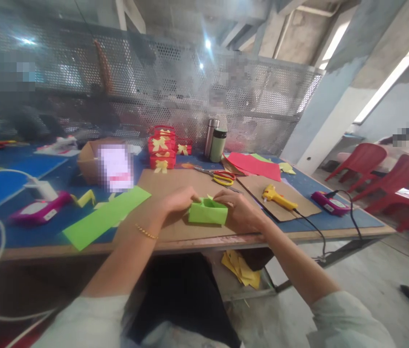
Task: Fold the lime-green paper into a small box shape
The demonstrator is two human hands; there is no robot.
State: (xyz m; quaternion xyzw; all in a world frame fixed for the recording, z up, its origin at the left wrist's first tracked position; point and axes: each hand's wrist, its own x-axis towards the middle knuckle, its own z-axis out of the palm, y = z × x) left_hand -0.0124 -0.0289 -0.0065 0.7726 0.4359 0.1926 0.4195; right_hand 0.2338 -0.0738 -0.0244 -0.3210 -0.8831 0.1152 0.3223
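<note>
A small open-topped green box [208, 214], folded from paper or felt, stands on a brown cardboard sheet [175, 181] before me. My left hand [183, 199] grips its left side, fingers closed at the top edge. At the opposite end my right hand [240, 207] pinches the upper right corner. Part of the rim and the fingertips are hard to make out. A flat green strip [108, 216] lies left of my left forearm. Beyond my right hand are scissors with yellow and red handles [224, 178], and a yellow glue gun [279, 198] rests on a second cardboard piece [306, 209].
Stacked red boxes with yellow bows [161, 149] stand at the back, near two flasks [218, 146]. Red sheets [257, 166] lie back right. Purple power strips [39, 210] sit at both sides, with cables trailing over the front edge. A cardboard box [90, 162] stands left.
</note>
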